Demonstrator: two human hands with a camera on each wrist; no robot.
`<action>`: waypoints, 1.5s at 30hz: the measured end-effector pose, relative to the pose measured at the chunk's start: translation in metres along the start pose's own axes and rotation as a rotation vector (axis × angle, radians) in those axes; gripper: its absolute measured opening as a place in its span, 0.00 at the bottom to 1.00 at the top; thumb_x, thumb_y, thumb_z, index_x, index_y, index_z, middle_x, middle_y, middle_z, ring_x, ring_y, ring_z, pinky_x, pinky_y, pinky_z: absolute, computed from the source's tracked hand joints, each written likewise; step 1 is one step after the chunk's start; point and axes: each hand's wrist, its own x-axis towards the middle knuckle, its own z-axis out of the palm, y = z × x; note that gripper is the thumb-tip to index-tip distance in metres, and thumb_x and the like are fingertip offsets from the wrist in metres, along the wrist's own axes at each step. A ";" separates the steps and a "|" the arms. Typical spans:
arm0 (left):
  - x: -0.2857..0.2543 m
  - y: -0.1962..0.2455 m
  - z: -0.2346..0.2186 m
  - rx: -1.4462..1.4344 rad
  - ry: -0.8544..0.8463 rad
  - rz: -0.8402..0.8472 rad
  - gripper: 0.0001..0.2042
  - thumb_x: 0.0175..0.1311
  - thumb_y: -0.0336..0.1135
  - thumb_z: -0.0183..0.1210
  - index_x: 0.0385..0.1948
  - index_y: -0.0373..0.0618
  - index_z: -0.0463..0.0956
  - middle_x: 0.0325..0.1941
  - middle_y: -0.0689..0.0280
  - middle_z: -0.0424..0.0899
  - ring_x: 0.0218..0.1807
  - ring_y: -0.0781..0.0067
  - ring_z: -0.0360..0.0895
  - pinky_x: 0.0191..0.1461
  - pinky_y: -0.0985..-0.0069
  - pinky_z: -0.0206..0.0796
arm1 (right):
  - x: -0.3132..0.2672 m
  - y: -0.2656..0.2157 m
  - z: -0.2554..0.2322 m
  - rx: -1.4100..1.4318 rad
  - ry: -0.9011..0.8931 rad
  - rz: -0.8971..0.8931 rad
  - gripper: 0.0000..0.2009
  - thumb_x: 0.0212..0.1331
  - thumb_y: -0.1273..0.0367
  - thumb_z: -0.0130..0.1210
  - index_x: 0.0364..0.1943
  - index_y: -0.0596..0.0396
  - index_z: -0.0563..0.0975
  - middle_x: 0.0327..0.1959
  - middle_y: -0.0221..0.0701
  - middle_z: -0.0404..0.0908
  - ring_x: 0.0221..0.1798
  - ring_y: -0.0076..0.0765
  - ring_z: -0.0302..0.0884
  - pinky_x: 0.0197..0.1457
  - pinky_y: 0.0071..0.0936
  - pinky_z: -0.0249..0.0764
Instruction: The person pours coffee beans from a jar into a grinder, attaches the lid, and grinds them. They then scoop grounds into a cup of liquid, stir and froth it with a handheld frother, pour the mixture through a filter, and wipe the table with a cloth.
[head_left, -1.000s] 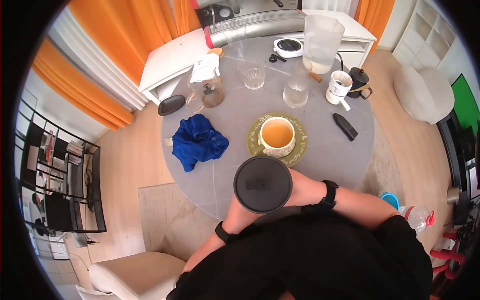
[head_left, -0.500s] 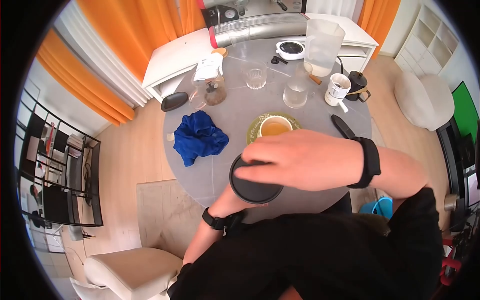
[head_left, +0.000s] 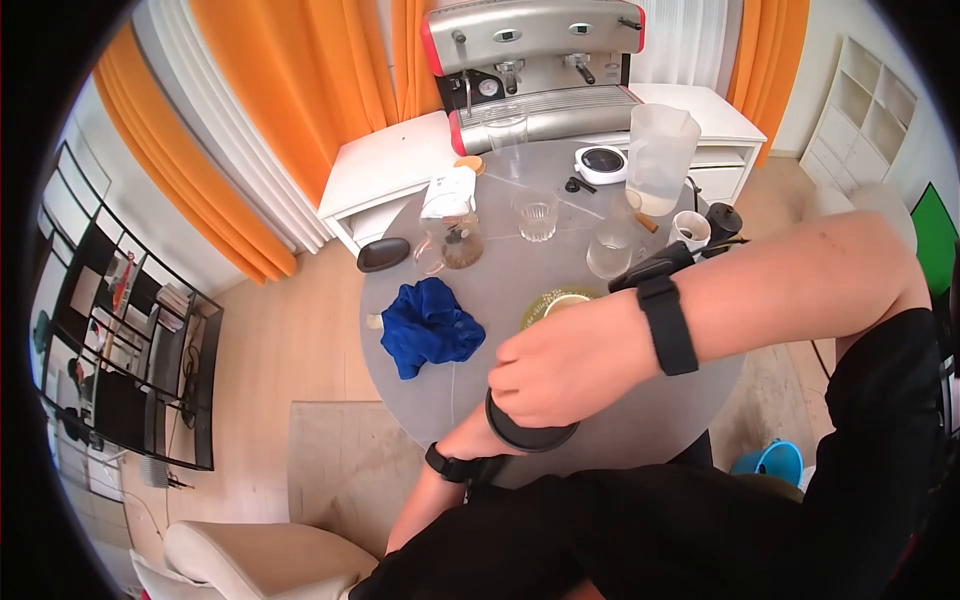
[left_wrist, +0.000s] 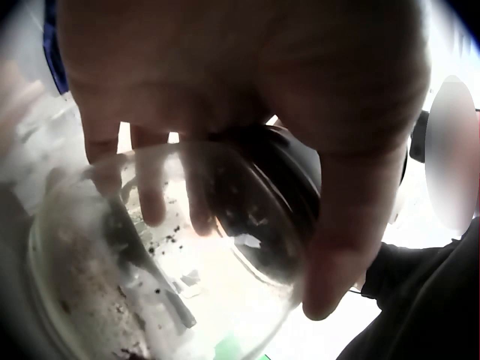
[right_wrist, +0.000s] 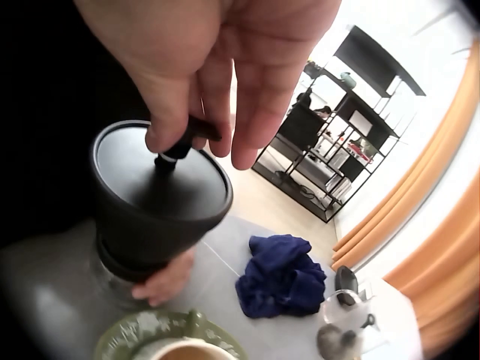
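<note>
Between my hands stands a coffee grinder with a black top [right_wrist: 161,191] and a clear glass jar [left_wrist: 255,315], dark specks inside the jar. My left hand [head_left: 478,432] grips it low down; in the left wrist view its fingers and thumb spread around the glass. My right hand [head_left: 570,365] is over the top, and in the right wrist view thumb and fingers pinch the small black knob [right_wrist: 196,133] at its centre. Just beyond, largely hidden by the right hand, a cup [right_wrist: 196,352] of light-brown drink sits on a green saucer [right_wrist: 120,341].
A crumpled blue cloth [head_left: 430,328] lies to the left. Farther back stand a glass carafe [head_left: 460,245], a ribbed glass [head_left: 537,218], a white scale [head_left: 600,163] and a tall pitcher [head_left: 660,160]. An espresso machine [head_left: 540,70] is behind the table.
My right hand has left the grinder's side, swung up over its top and come down onto the knob. The left hand stays around the lower part. The head view has tilted upward.
</note>
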 end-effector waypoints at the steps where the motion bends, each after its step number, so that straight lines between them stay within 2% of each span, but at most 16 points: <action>1: 0.001 -0.005 -0.005 -0.069 -0.041 0.084 0.28 0.56 0.24 0.69 0.60 0.45 0.72 0.58 0.68 0.77 0.59 0.81 0.72 0.58 0.75 0.71 | 0.003 0.001 0.002 -0.043 -0.005 -0.030 0.03 0.57 0.69 0.55 0.32 0.50 0.76 0.32 0.24 0.74 0.40 0.28 0.74 0.45 0.25 0.69; 12: 0.003 -0.016 -0.008 -0.170 -0.081 0.102 0.24 0.58 0.24 0.69 0.57 0.43 0.74 0.57 0.68 0.78 0.58 0.81 0.71 0.58 0.76 0.71 | 0.007 -0.010 0.010 0.033 -0.052 0.123 0.10 0.60 0.62 0.57 0.29 0.52 0.76 0.29 0.26 0.74 0.35 0.30 0.75 0.42 0.28 0.70; 14: 0.009 -0.016 -0.012 -0.112 -0.234 0.397 0.22 0.60 0.25 0.68 0.57 0.43 0.74 0.57 0.69 0.78 0.58 0.82 0.71 0.58 0.76 0.70 | 0.006 -0.001 0.015 0.172 -0.072 0.107 0.12 0.61 0.59 0.57 0.29 0.53 0.77 0.28 0.26 0.74 0.34 0.32 0.75 0.41 0.29 0.70; 15: 0.008 -0.016 -0.010 -0.110 -0.235 0.398 0.22 0.60 0.25 0.68 0.57 0.43 0.74 0.57 0.69 0.78 0.58 0.82 0.71 0.58 0.76 0.70 | 0.006 0.004 0.018 0.196 -0.007 0.053 0.15 0.62 0.56 0.58 0.28 0.54 0.76 0.27 0.28 0.75 0.32 0.34 0.76 0.38 0.30 0.71; 17: 0.003 -0.015 -0.002 -0.261 -0.121 0.119 0.21 0.60 0.27 0.67 0.56 0.43 0.75 0.56 0.70 0.79 0.57 0.80 0.72 0.59 0.75 0.70 | 0.008 0.007 0.022 0.221 0.057 -0.001 0.18 0.62 0.54 0.58 0.27 0.55 0.76 0.26 0.29 0.76 0.30 0.36 0.77 0.35 0.32 0.72; 20: 0.011 -0.019 -0.001 -0.244 -0.033 0.146 0.31 0.47 0.24 0.77 0.58 0.45 0.77 0.55 0.66 0.82 0.60 0.72 0.76 0.62 0.71 0.69 | 0.012 0.007 0.031 0.240 0.012 0.004 0.23 0.61 0.50 0.58 0.23 0.56 0.77 0.22 0.31 0.77 0.26 0.39 0.78 0.29 0.34 0.73; 23: 0.006 -0.023 -0.006 0.147 -0.023 0.269 0.33 0.47 0.30 0.78 0.60 0.45 0.75 0.59 0.64 0.80 0.62 0.69 0.75 0.65 0.68 0.68 | 0.015 0.003 0.036 0.365 0.135 0.099 0.25 0.61 0.49 0.58 0.19 0.56 0.77 0.19 0.33 0.79 0.23 0.42 0.79 0.25 0.35 0.72; 28: 0.005 -0.029 0.016 0.074 0.102 0.316 0.21 0.55 0.32 0.73 0.51 0.43 0.78 0.53 0.64 0.83 0.55 0.72 0.79 0.55 0.71 0.72 | 0.020 -0.052 0.025 0.379 0.173 0.894 0.26 0.59 0.47 0.59 0.15 0.56 0.78 0.15 0.35 0.78 0.21 0.42 0.79 0.25 0.34 0.72; 30: 0.005 -0.053 0.025 0.209 0.158 0.258 0.21 0.54 0.32 0.73 0.50 0.43 0.78 0.51 0.63 0.83 0.53 0.71 0.80 0.53 0.70 0.73 | 0.028 -0.063 0.024 0.348 0.208 0.943 0.27 0.58 0.46 0.59 0.14 0.56 0.77 0.13 0.35 0.77 0.19 0.41 0.79 0.23 0.34 0.71; 32: -0.001 -0.023 0.033 0.088 0.329 0.305 0.22 0.52 0.32 0.75 0.49 0.43 0.78 0.49 0.63 0.83 0.53 0.72 0.80 0.52 0.69 0.74 | 0.038 -0.073 0.022 0.289 0.196 1.185 0.24 0.57 0.48 0.61 0.14 0.51 0.80 0.15 0.32 0.78 0.19 0.38 0.79 0.25 0.35 0.70; 34: -0.003 -0.018 0.036 0.274 0.418 0.347 0.24 0.50 0.32 0.76 0.50 0.43 0.77 0.50 0.63 0.83 0.53 0.70 0.81 0.51 0.69 0.74 | 0.036 -0.073 0.019 0.308 0.186 1.187 0.24 0.58 0.49 0.61 0.17 0.54 0.79 0.15 0.32 0.77 0.20 0.38 0.79 0.25 0.36 0.70; 37: 0.000 -0.036 0.032 0.193 0.347 0.307 0.27 0.49 0.34 0.78 0.51 0.43 0.77 0.52 0.62 0.82 0.54 0.68 0.81 0.53 0.69 0.74 | 0.024 -0.072 0.020 0.344 0.211 1.093 0.22 0.60 0.51 0.61 0.24 0.58 0.77 0.18 0.33 0.77 0.24 0.37 0.80 0.27 0.35 0.70; 39: -0.003 -0.029 0.033 0.196 0.361 0.273 0.28 0.48 0.34 0.78 0.52 0.42 0.76 0.52 0.62 0.82 0.55 0.67 0.81 0.54 0.69 0.74 | 0.016 -0.072 0.028 0.286 0.384 0.940 0.22 0.59 0.52 0.62 0.25 0.58 0.72 0.19 0.34 0.74 0.25 0.40 0.77 0.32 0.31 0.72; 42: -0.005 -0.007 0.039 0.202 0.377 0.224 0.31 0.48 0.36 0.78 0.55 0.42 0.74 0.54 0.61 0.82 0.56 0.65 0.81 0.57 0.68 0.74 | 0.013 -0.073 0.029 0.219 0.294 0.949 0.20 0.62 0.54 0.60 0.25 0.57 0.72 0.21 0.34 0.73 0.27 0.39 0.77 0.33 0.32 0.71; 44: -0.002 -0.001 0.044 0.273 0.536 0.336 0.31 0.47 0.35 0.78 0.56 0.42 0.74 0.55 0.59 0.82 0.57 0.62 0.81 0.58 0.66 0.73 | 0.020 -0.083 0.024 0.167 0.273 0.977 0.20 0.62 0.54 0.60 0.24 0.55 0.71 0.18 0.32 0.73 0.23 0.37 0.75 0.31 0.32 0.68; 45: -0.001 -0.015 0.046 0.130 0.510 0.314 0.30 0.49 0.34 0.77 0.55 0.42 0.75 0.56 0.58 0.82 0.57 0.60 0.80 0.59 0.65 0.73 | 0.026 -0.090 0.025 0.181 0.279 1.116 0.20 0.61 0.53 0.60 0.23 0.54 0.71 0.16 0.30 0.72 0.20 0.36 0.73 0.30 0.31 0.67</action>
